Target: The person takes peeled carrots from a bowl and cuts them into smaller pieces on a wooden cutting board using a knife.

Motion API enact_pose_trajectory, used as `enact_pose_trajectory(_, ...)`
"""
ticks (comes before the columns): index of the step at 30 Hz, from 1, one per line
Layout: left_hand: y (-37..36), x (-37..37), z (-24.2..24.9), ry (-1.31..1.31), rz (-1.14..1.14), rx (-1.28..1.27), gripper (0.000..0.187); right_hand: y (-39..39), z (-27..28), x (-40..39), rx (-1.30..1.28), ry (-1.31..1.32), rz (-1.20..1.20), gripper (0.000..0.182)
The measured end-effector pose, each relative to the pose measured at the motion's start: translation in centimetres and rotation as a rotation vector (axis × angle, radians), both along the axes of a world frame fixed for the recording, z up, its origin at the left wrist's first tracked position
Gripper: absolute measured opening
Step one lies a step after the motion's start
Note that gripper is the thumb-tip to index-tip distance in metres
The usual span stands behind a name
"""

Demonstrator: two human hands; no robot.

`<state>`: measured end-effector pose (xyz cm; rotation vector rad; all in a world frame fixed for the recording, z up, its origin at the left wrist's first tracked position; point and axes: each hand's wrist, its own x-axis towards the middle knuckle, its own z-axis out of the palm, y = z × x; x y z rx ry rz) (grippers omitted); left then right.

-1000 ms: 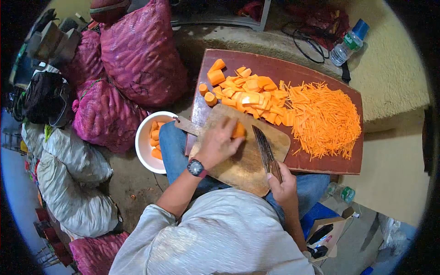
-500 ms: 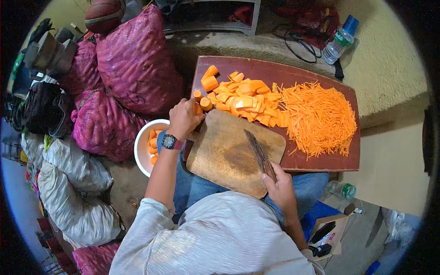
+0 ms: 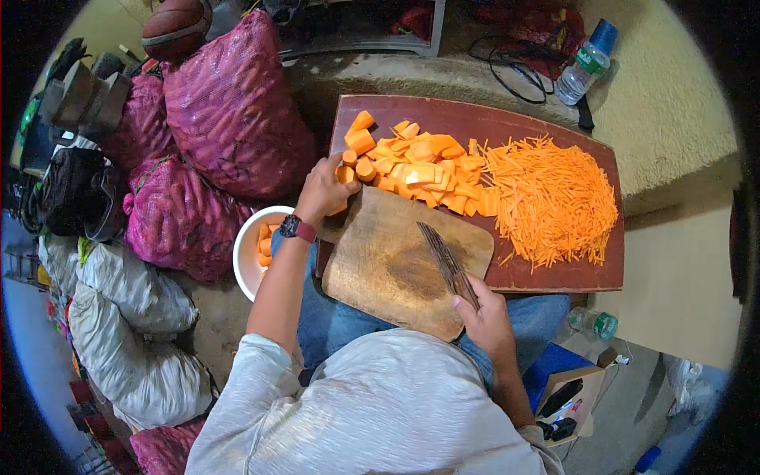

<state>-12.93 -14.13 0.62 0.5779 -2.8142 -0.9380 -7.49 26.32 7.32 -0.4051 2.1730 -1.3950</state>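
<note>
My left hand point(image 3: 321, 188), with a watch at the wrist, is at the left end of the dark red board. Its thumb and fingers close around an orange carrot chunk point(image 3: 345, 174), partly hidden by them. Two short carrot chunks point(image 3: 365, 169) stand right beside the fingertips. My right hand point(image 3: 487, 321) grips a knife point(image 3: 448, 265) by its handle, the dark blade lying over the wooden cutting board point(image 3: 372, 253). Behind the cutting board are a heap of flat carrot slices point(image 3: 431, 170) and, farther right, a large pile of carrot shreds point(image 3: 554, 202).
A white bowl point(image 3: 240, 257) with carrot pieces stands left of my lap. The red board point(image 3: 554, 279) carries the carrots. Purple mesh sacks point(image 3: 237, 111) and white sacks point(image 3: 119, 340) crowd the left. A water bottle point(image 3: 584, 71) stands at the back right.
My left hand has shifted slightly up and right, and the short chunks by its fingers have moved a little the same way. My right hand and the knife have stayed nearly still.
</note>
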Motion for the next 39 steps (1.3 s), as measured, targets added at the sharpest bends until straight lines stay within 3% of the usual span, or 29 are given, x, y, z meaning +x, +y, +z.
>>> enact_pose_trajectory(6,-0.4,-2.3,-0.4,0.070,-0.082,-0.002,0.087,0.1,-0.3,0.3,0.020,0.000,-0.022,0.045)
enact_pose_trajectory(12,1.3,0.2,0.0,0.226,-0.018,0.000,0.094,-0.1,0.0,0.5,0.020,0.104,-0.001,0.045)
enact_pose_trajectory(18,2.2,1.4,1.9,-0.024,0.079,-0.121,0.096,-0.1,-0.1,0.2,0.005,0.048,0.007,0.046)
enact_pose_trajectory(22,1.6,0.0,1.7,-0.052,0.064,-0.200,0.096,-0.1,-0.6,0.2,0.031,0.064,0.020,0.046)
enact_pose_trajectory(25,1.4,-0.5,1.1,0.001,0.111,-0.162,0.094,-0.3,-0.3,0.5,0.056,0.060,0.019,0.047)
enact_pose_trajectory(30,0.7,2.6,2.3,0.173,0.149,-0.077,0.074,-0.6,0.4,0.6,0.114,0.114,0.075,0.049)
enact_pose_trajectory(35,-2.8,10.2,-0.1,0.386,0.358,-0.178,0.055,-1.3,1.3,0.4,0.206,0.051,0.119,0.054)
enact_pose_trajectory(36,-4.1,12.2,-1.4,0.305,0.444,-0.041,0.056,-1.4,1.6,0.2,0.206,0.087,0.138,0.054)
enact_pose_trajectory(39,-9.3,19.5,-9.2,0.367,0.506,-0.249,0.054,-2.1,2.6,-0.2,0.261,0.224,0.188,0.056)
